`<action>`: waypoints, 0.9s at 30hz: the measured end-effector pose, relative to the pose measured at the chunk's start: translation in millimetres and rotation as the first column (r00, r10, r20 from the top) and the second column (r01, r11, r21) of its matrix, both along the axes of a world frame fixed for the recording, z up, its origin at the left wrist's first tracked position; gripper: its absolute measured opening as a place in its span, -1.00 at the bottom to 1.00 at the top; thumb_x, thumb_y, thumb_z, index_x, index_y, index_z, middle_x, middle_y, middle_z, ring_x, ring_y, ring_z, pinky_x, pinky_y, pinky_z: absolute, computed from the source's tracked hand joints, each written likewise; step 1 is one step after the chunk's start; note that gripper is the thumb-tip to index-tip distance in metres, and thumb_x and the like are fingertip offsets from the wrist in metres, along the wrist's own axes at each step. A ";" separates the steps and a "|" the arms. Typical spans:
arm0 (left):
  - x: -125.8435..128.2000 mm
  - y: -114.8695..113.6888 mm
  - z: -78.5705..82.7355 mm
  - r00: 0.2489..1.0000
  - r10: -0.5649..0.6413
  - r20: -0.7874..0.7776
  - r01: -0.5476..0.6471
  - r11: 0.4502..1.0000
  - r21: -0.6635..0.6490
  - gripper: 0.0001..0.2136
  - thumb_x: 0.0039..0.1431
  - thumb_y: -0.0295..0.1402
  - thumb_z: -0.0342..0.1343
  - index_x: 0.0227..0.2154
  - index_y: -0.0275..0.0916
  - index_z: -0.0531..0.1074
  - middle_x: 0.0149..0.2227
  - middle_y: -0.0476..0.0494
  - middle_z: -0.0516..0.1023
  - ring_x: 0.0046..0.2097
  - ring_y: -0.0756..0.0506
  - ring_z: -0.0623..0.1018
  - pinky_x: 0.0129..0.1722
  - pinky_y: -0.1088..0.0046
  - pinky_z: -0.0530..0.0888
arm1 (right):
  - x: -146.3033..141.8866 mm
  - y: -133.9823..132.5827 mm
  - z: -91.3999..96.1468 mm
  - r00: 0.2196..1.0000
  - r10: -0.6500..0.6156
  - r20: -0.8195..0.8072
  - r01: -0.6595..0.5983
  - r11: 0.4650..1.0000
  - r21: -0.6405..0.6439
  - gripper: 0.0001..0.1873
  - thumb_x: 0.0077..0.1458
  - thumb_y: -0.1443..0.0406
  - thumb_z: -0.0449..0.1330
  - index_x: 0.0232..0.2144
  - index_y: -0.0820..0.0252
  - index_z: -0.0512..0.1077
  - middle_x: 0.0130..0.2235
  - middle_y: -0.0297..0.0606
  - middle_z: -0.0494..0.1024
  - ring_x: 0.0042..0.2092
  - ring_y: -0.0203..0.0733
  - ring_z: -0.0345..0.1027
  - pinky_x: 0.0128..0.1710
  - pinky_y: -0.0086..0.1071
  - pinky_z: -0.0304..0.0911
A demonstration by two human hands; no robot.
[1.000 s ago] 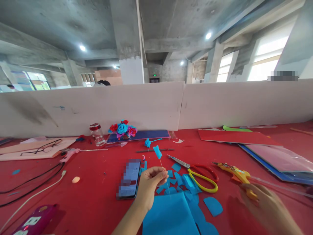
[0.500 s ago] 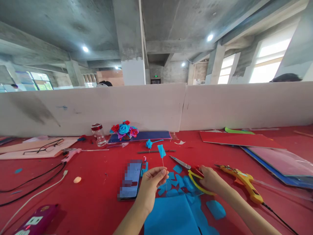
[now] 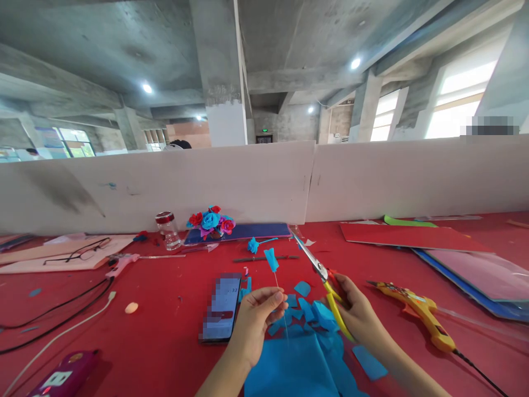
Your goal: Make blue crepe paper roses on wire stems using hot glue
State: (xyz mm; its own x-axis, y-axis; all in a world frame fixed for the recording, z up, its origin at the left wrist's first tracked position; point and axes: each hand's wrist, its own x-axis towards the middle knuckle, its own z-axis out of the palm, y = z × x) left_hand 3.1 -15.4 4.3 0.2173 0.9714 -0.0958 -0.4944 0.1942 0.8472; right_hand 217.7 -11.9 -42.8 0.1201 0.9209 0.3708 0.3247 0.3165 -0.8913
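Far left of the phone (image 3: 221, 307), a pair of glasses (image 3: 78, 251) lies on a pale paper (image 3: 41, 263). A pink glue gun (image 3: 120, 265) lies nearer to the phone. Behind the phone and to its left, 1 small glass jar (image 3: 166, 230) stands upright. Straight behind the phone sits a bunch of paper flowers (image 3: 210, 221).

Just right of the phone, your left hand (image 3: 257, 318) pinches a thin wire stem (image 3: 278, 284) between thumb and fingertips. The stem stands nearly upright and carries a blue paper bud (image 3: 271, 259) at its top, above the phone's far right corner. Under that hand, right of the phone, a blue paper sheet (image 3: 289, 366) and blue scraps (image 3: 303, 306) lie on the red table (image 3: 165, 331).

Further right of the phone, your right hand (image 3: 360, 315) is closed around the handles of the scissors (image 3: 320, 268). The blades look pressed together and point up and away from you. Well right of the phone, a yellow glue gun (image 3: 419, 312) lies on the table.
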 end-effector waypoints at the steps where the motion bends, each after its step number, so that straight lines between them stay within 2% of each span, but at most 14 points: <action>1: 0.1 -0.3 0.2 1.000 -0.005 0.006 0.005 1.000 -0.004 -0.85 -0.20 -0.38 0.33 -0.50 -0.30 0.56 -0.50 -0.09 0.58 -0.44 0.02 0.53 -0.44 0.61 0.47 | -3.3 -3.8 1.4 1.000 0.009 -0.001 -0.009 1.000 -0.001 -0.54 -0.05 0.16 0.16 -0.11 0.16 0.15 -0.11 -0.10 0.39 -0.09 -0.07 0.32 -0.14 -0.30 0.29; 5: 0.4 -0.5 -0.5 0.999 -0.014 0.029 0.015 1.000 -0.009 -0.85 -0.22 -0.39 0.34 -0.51 -0.31 0.56 -0.50 -0.09 0.58 -0.44 0.02 0.53 -0.45 0.62 0.47 | -5.9 -12.8 0.8 0.994 0.043 0.101 -0.046 0.999 0.025 -0.41 -0.06 0.14 0.16 0.00 0.12 0.06 -0.04 -0.10 0.34 -0.10 -0.09 0.33 -0.18 -0.33 0.32; 9: -1.4 1.7 -1.6 0.999 -0.018 0.034 0.019 1.000 -0.009 -0.85 -0.19 -0.38 0.33 -0.48 -0.31 0.56 -0.49 -0.09 0.58 -0.46 0.05 0.52 -0.49 0.67 0.45 | 4.2 -9.8 -2.1 0.941 -0.117 0.316 0.083 0.989 0.118 -0.28 -0.18 0.17 0.22 0.02 0.15 0.02 0.02 -0.03 0.26 0.00 0.02 0.23 -0.12 -0.21 0.26; 11: -3.7 3.4 -0.1 0.999 -0.026 0.045 0.027 1.000 -0.011 -0.84 -0.18 -0.37 0.32 -0.47 -0.31 0.56 -0.50 -0.09 0.57 -0.47 0.06 0.51 -0.51 0.70 0.43 | 10.5 -6.6 0.9 0.887 -0.220 0.406 0.164 0.972 0.169 -0.37 -0.21 0.23 0.21 -0.06 0.19 0.09 -0.11 -0.06 0.34 -0.11 0.01 0.29 -0.20 -0.20 0.29; 14: -7.6 5.9 4.1 1.000 -0.025 0.018 0.025 1.000 -0.001 -0.82 -0.18 -0.37 0.32 -0.45 -0.33 0.57 -0.51 -0.09 0.56 -0.47 0.06 0.50 -0.50 0.69 0.44 | 19.5 -2.1 7.7 0.795 -0.345 0.500 0.217 0.930 0.297 -0.75 -0.22 0.32 0.13 -0.38 0.16 0.18 -0.38 -0.21 0.36 -0.33 -0.08 0.30 -0.35 -0.24 0.28; 16: -9.2 7.1 6.1 1.000 -0.004 0.001 0.004 1.000 0.009 -0.82 -0.19 -0.37 0.32 -0.46 -0.34 0.57 -0.52 -0.10 0.56 -0.48 0.06 0.50 -0.48 0.68 0.44 | 24.5 0.6 9.5 0.726 -0.405 0.556 0.216 0.902 0.375 -0.83 -0.23 0.36 0.08 -0.49 0.12 0.15 -0.44 -0.22 0.34 -0.36 -0.07 0.27 -0.37 -0.23 0.26; 18: -9.5 7.8 6.5 1.000 0.008 -0.010 -0.008 1.000 -0.004 -0.82 -0.20 -0.36 0.33 -0.47 -0.34 0.57 -0.51 -0.11 0.56 -0.47 0.06 0.50 -0.49 0.69 0.44 | 28.2 3.0 8.4 0.672 -0.433 0.601 0.216 0.891 0.400 -0.83 -0.24 0.37 0.08 -0.48 0.14 0.18 -0.42 -0.18 0.37 -0.32 -0.04 0.28 -0.33 -0.22 0.25; 21: -8.7 8.3 5.3 1.000 0.017 -0.011 -0.018 0.999 -0.027 -0.81 -0.20 -0.35 0.33 -0.46 -0.33 0.57 -0.50 -0.11 0.56 -0.48 0.07 0.49 -0.52 0.71 0.42 | 31.9 4.9 5.4 0.646 -0.422 0.636 0.255 0.905 0.341 -0.73 -0.21 0.36 0.09 -0.33 0.23 0.27 -0.29 -0.09 0.42 -0.23 -0.02 0.31 -0.25 -0.25 0.26; 24: -8.3 8.5 4.7 0.999 0.041 -0.002 -0.041 0.999 -0.019 -0.80 -0.20 -0.35 0.33 -0.45 -0.32 0.57 -0.51 -0.09 0.56 -0.49 0.08 0.48 -0.51 0.71 0.42 | 33.1 4.7 6.0 0.623 -0.404 0.670 0.352 0.910 0.221 -0.59 -0.14 0.30 0.09 -0.16 0.30 0.29 -0.17 -0.02 0.44 -0.15 0.01 0.33 -0.20 -0.25 0.25; 27: -8.5 8.7 4.9 0.999 0.054 0.003 -0.054 0.999 -0.011 -0.80 -0.20 -0.34 0.33 -0.45 -0.32 0.57 -0.51 -0.09 0.56 -0.49 0.08 0.48 -0.51 0.70 0.41 | 29.7 3.5 8.6 0.586 -0.326 0.742 0.398 0.913 0.088 -0.56 -0.09 0.25 0.08 -0.13 0.36 0.32 -0.18 0.02 0.48 -0.16 0.05 0.36 -0.24 -0.24 0.25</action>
